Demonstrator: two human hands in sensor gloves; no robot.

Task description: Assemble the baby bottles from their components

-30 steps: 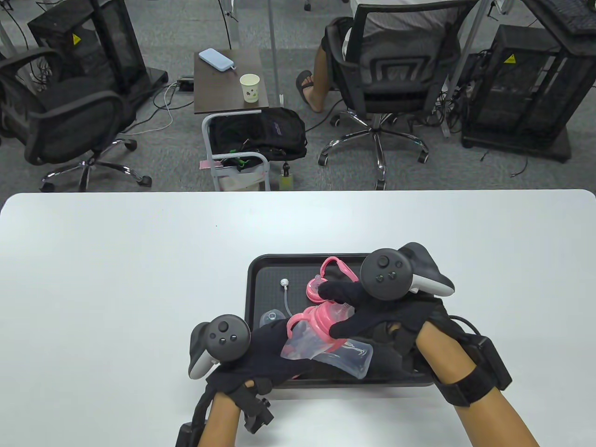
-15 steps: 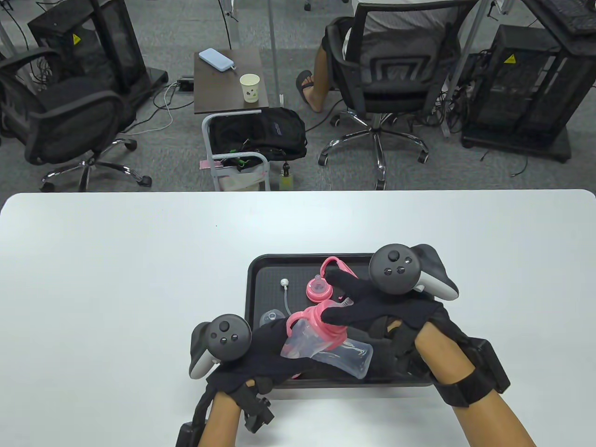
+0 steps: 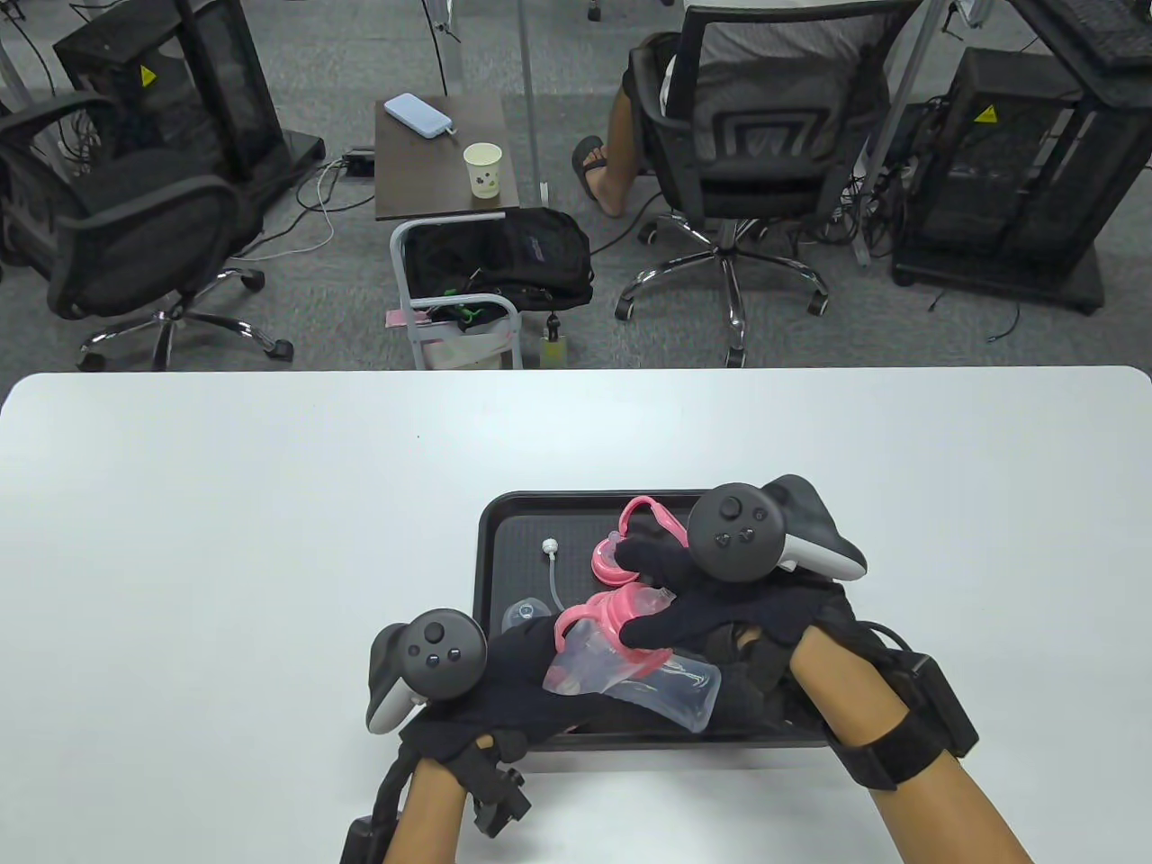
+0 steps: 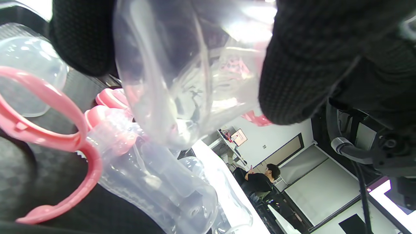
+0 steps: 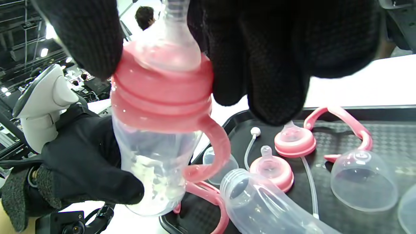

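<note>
Above the near edge of the tray (image 3: 490,576), left hand (image 3: 513,684) wrapped round the clear body of a bottle (image 3: 585,661), thumb and fingers (image 5: 97,182) curled about its lower half, holding it clear of the tray floor. Right hand (image 3: 711,603) closed over the top of that same bottle, fingers (image 5: 266,65) and thumb gripping the pink collar (image 5: 162,94), with the clear teat (image 5: 177,32) poking up between them. Pink handle loop (image 5: 211,146) jutting from under the collar, toward the tray. Just beside the held bottle, lying on its side in the tray, a second clear bottle (image 3: 684,688) with open threaded neck (image 5: 237,185), no collar fitted. Farther back in the tray, two loose pink collars with teats (image 5: 294,141), one near the other, and a thin straw (image 3: 551,576) with a white tip. Beside those, a loose pink handle ring (image 3: 652,513) against the far rim, partly hidden by the right hand. Clear domed cap (image 5: 364,180) resting rim-down in the tray; another dome (image 3: 525,616) near the left hand. Black tray set on a white worktop (image 3: 225,540). Beyond the worktop, office chairs (image 3: 135,225), a small side table (image 3: 441,162) carrying a paper cup (image 3: 482,169), and a seated person (image 3: 684,99) facing away.
</note>
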